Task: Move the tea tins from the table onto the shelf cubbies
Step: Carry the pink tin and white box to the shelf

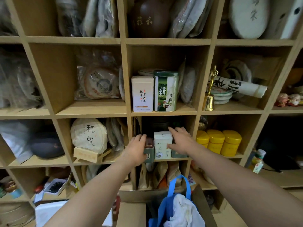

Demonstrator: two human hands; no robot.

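Note:
Both my hands reach into a middle cubby of the wooden shelf [164, 113]. My left hand [136, 150] grips a grey-green tea tin with a brown lid [149, 147] at the cubby's front left. Beside it stands a white tea tin [162, 145]. My right hand [180, 140] lies spread against that tin's right side and covers most of a dark green tin [178, 155]. One cubby higher stand a white tin with red and black characters [142, 94] and a green tin [166, 91]. The table is out of view.
Three yellow tins [218, 141] fill the cubby to the right, with a small bottle [257, 161] beyond. Wrapped tea cakes [88, 136] sit left. A brass bell [209, 100] stands upper right. Below me are a blue bag [170, 208] and cardboard box [131, 213].

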